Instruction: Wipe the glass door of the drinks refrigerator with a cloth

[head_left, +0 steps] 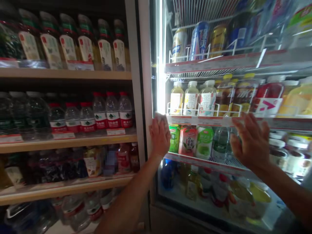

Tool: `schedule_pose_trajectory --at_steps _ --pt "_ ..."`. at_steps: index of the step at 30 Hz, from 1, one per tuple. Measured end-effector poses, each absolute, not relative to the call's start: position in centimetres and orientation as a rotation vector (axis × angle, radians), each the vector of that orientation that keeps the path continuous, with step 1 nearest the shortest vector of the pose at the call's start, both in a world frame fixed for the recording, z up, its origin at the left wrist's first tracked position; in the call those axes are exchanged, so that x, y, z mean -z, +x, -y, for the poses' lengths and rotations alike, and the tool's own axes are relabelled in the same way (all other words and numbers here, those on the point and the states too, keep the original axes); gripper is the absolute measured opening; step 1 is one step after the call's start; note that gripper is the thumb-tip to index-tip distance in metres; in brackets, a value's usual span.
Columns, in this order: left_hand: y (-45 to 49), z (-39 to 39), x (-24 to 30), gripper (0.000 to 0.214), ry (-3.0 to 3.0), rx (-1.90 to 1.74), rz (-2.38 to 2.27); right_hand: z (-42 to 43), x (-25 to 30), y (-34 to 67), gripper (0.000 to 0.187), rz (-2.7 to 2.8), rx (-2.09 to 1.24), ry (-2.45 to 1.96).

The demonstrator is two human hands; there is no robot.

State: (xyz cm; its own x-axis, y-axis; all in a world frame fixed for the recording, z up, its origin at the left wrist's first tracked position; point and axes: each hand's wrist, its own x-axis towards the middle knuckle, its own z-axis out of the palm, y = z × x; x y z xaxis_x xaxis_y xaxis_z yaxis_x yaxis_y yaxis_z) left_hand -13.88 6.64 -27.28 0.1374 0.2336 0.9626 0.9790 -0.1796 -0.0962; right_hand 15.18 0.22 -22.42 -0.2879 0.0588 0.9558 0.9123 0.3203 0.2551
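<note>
My left hand is raised against the left edge of the glass door of a drinks fridge. Its fingers are closed on a small white wad, a cloth or tissue, pressed to the glass next to the door frame. My right hand is open with its fingers spread, flat on or just off the glass farther right. Behind the glass between the hands stand green, pink and clear bottles.
The fridge shelves hold cans on top, tea and juice bottles below, and more bottles at the bottom. To the left, open wooden shelves carry red-capped water bottles, tall yellow-drink bottles and large water jugs.
</note>
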Motion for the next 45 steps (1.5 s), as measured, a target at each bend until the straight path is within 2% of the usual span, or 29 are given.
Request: schedule_pose_trajectory --at_steps 4,9,14,18,23,28,33,37,39,42,45 --pt "-11.9 -6.1 25.5 0.048 -1.850 0.864 0.886 -0.8 22.3 16.1 0.071 1.649 1.113 -0.965" --pt "-11.0 -6.9 22.2 0.060 -1.601 1.176 1.228 -1.1 23.3 16.5 0.065 1.625 1.188 -0.929" --pt "-9.9 -7.1 20.8 0.059 -1.860 0.959 0.935 -1.1 23.6 16.9 0.053 1.647 1.201 -0.946" --pt "-9.2 -7.2 19.6 0.062 -1.587 1.277 1.073 -1.1 23.7 17.4 0.059 1.691 1.185 -0.915" --pt "-9.2 -7.0 18.3 0.065 -1.737 1.032 0.645 -1.1 23.9 17.7 0.065 1.683 1.182 -0.892" --pt "-11.5 -7.8 17.0 0.065 -1.442 1.373 0.896 -0.9 24.4 18.0 0.065 1.684 1.158 -0.916" --pt "-12.5 -8.2 17.4 0.064 -1.625 1.100 0.699 -0.9 24.6 17.9 0.065 1.656 1.143 -0.926" --pt "-13.0 -8.5 17.5 0.059 -1.386 1.443 0.921 -0.8 24.5 17.8 0.066 1.676 1.152 -0.927" --pt "-12.5 -8.4 17.8 0.058 -1.437 1.424 0.918 -0.7 24.4 17.7 0.068 1.664 1.156 -0.928" --pt "-12.2 -8.1 17.8 0.051 -1.696 1.176 0.775 -0.7 24.4 17.8 0.069 1.655 1.159 -0.934" --pt "-13.1 -8.2 16.5 0.050 -1.607 1.391 0.938 -0.7 24.6 18.3 0.071 1.687 1.183 -0.938"
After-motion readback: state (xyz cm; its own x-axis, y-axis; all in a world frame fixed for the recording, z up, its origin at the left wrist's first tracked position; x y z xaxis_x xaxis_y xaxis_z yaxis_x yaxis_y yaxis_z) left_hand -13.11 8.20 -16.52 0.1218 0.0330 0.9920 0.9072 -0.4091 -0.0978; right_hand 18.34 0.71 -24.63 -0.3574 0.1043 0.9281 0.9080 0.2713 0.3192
